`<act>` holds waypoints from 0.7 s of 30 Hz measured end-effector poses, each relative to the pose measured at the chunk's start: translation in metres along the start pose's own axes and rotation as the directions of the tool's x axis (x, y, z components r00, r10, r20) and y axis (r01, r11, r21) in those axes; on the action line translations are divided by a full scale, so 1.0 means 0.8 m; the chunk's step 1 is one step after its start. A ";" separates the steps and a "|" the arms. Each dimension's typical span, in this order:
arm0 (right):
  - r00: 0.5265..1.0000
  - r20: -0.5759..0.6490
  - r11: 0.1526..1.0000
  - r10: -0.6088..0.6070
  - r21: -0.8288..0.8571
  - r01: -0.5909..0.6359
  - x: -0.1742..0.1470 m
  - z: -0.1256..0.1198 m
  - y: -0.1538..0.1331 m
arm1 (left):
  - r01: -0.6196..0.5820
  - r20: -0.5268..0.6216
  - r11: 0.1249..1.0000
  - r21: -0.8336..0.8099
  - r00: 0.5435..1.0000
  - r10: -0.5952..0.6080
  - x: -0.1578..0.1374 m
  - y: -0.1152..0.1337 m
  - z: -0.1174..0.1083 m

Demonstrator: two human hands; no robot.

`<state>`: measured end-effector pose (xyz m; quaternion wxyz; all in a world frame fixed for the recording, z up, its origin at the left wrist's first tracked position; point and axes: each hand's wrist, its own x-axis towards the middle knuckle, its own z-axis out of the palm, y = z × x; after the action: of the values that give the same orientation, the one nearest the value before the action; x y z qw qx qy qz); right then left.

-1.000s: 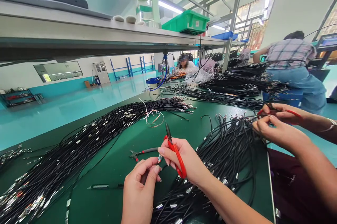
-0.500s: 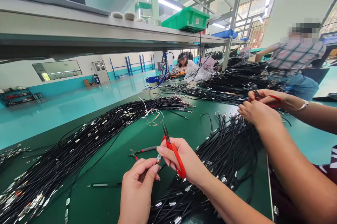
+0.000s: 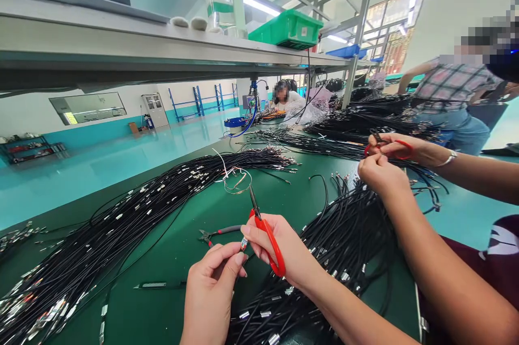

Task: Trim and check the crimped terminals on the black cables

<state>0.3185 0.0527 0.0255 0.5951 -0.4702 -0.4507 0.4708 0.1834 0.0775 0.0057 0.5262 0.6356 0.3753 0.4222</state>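
My left hand pinches a small cable end with a metal connector and coloured wires between thumb and fingertips. Close beside it, my right hand is closed around red-handled scissors, their dark blades together and pointing up and away. The right thumb is at the tip of the cable end. Behind my hands lie nippers with dark and red handles. A slim cutter knife rests left of my left hand. The rest of the held cable is mostly hidden by my hands.
Black cable bundles lie on the green table to the left, with more cables at right. A co-worker's hands hold red-handled scissors there. Above runs a shelf with a green bin.
My hands and scissors have barely moved. At right, the co-worker's hands have shifted left and slightly down, and the co-worker's head has come into view.
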 end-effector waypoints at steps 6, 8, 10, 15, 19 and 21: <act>0.999 0.043 0.997 0.008 0.078 -0.011 0.001 -0.001 0.004 | 0.051 -0.016 0.990 -0.132 0.998 -0.054 -0.001 0.005 0.003; 0.996 0.088 0.989 0.023 0.142 -0.035 0.002 0.000 0.007 | 0.057 -0.015 0.983 -0.177 0.998 -0.061 -0.001 0.005 0.004; 0.990 0.137 0.975 0.041 0.212 -0.070 0.003 0.000 0.011 | 0.061 -0.002 0.982 -0.179 0.998 -0.062 -0.001 0.005 0.004; 0.973 0.211 0.938 0.097 0.308 -0.161 0.005 0.000 0.016 | 0.070 0.024 0.984 -0.165 0.997 -0.067 -0.001 0.005 0.002; 0.977 0.201 0.937 0.067 0.323 -0.131 0.005 0.000 0.017 | 0.079 0.012 0.983 -0.167 0.997 -0.078 -0.001 0.005 0.002; 0.981 0.188 0.944 0.052 0.312 -0.110 0.005 0.001 0.017 | 0.081 0.013 0.982 -0.170 0.997 -0.079 -0.001 0.006 0.002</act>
<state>0.3166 0.0579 0.0126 0.6013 -0.3412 -0.3996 0.6020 0.1846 0.0752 0.0100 0.5964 0.5740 0.3614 0.4292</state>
